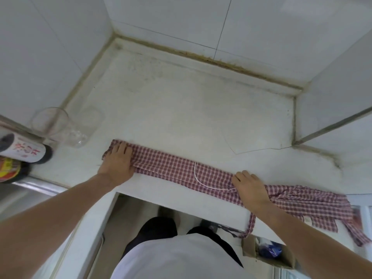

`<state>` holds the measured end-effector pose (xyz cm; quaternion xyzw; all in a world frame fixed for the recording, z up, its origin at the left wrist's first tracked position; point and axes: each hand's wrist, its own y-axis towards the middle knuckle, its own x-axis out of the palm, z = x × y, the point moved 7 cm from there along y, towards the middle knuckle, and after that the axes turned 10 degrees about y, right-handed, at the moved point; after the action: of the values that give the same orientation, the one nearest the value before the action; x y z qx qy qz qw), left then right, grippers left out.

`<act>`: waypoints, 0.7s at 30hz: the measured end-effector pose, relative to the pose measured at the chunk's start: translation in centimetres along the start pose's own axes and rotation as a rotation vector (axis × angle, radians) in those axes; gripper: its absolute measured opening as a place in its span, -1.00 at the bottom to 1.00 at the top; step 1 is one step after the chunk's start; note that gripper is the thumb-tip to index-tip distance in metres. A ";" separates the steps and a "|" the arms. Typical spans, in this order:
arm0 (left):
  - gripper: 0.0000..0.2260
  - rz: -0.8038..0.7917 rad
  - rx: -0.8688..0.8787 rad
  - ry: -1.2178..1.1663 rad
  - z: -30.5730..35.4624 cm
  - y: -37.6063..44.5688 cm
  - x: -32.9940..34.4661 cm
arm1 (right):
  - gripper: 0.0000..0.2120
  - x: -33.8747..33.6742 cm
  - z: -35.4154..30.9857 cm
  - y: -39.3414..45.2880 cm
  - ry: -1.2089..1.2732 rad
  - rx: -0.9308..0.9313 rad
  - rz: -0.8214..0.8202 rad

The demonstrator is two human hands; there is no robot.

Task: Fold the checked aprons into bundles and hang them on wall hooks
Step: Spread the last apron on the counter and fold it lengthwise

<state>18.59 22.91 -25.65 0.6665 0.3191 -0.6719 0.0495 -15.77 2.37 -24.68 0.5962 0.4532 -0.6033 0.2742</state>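
Observation:
A red-and-white checked apron (173,168) lies folded into a long narrow strip along the front edge of the white counter (181,109). A thin white cord (196,176) crosses the strip near its middle. My left hand (118,160) presses flat on the strip's left end. Flat on the strip further right rests my right hand (249,186). Past it, the apron's right end (314,206) is bunched, and a checked strap (250,224) hangs over the counter's front edge.
A clear glass (60,125) stands at the counter's left, beside dark bottles (22,152) and a steel sink rim (40,186). Tiled walls enclose the back and both sides. A cardboard box (269,252) sits below at the right.

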 end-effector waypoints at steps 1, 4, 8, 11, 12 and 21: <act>-0.52 -0.029 0.015 -0.016 0.3 0.0 0.2 | -0.49 -0.3 0.1 -0.2 0.016 0.006 0.017; -0.46 -0.112 -0.055 -0.173 0.3 -0.1 0.7 | -0.42 -1.8 0.1 -0.6 0.082 -0.008 0.089; -0.29 -0.215 -0.214 -0.149 0.3 0.1 1.7 | -0.27 -2.3 0.3 -3.5 0.110 -0.092 0.092; -0.20 -0.245 -0.234 -0.030 0.3 0.2 2.6 | -0.03 -0.6 0.5 -6.2 0.117 -0.171 0.023; -0.19 -0.251 -0.230 -0.001 0.6 0.4 2.9 | 0.02 -0.1 0.5 -7.2 0.114 -0.186 0.006; -0.22 -0.257 -0.430 -0.047 2.0 0.5 0.0 | -0.10 1.6 -1.5 -8.6 0.160 -0.175 0.017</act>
<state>17.09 21.50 -25.99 0.5790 0.5354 -0.6047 0.1117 -22.76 7.84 -24.19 0.6200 0.5195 -0.5096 0.2935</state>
